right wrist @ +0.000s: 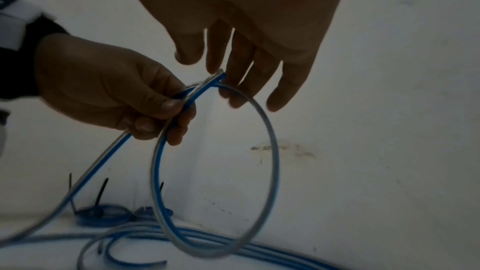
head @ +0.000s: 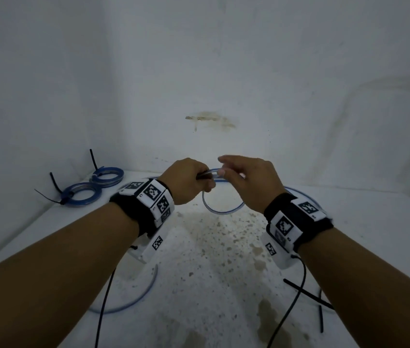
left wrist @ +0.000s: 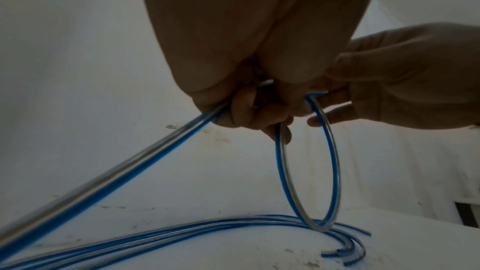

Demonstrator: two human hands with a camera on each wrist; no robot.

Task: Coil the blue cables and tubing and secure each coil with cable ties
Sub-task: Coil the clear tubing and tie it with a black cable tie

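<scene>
Head view, near to far: loose black cable ties (head: 306, 292) lie lower right on the white table (head: 211, 272), a slack run of blue tubing (head: 133, 297) curves lower left. Mid-frame both hands are raised over the table. Left hand (head: 186, 180) has thumb + fingers curled tight round the crossing of one tubing loop (head: 220, 205), which hangs below the grip, its plane roughly upright, bottom of the loop down near the table. Cut end (right wrist: 219, 75) pokes up and right out of the left-hand pinch, toward the right hand (head: 246, 183). Right hand's fingers (right wrist: 259, 69) are straight and relaxed, holding nothing, just beside that cut end and the top of the loop. Feed tail (left wrist: 103, 182) leaves the left fist down-left, so next wrap prob comes from that side; left hand is the anchor. Far upper left by the wall: two finished coils (head: 96, 184), already tied w/ black ties. More uncoiled tubing lengths (left wrist: 233, 225) on the table behind. No containers in view
</scene>
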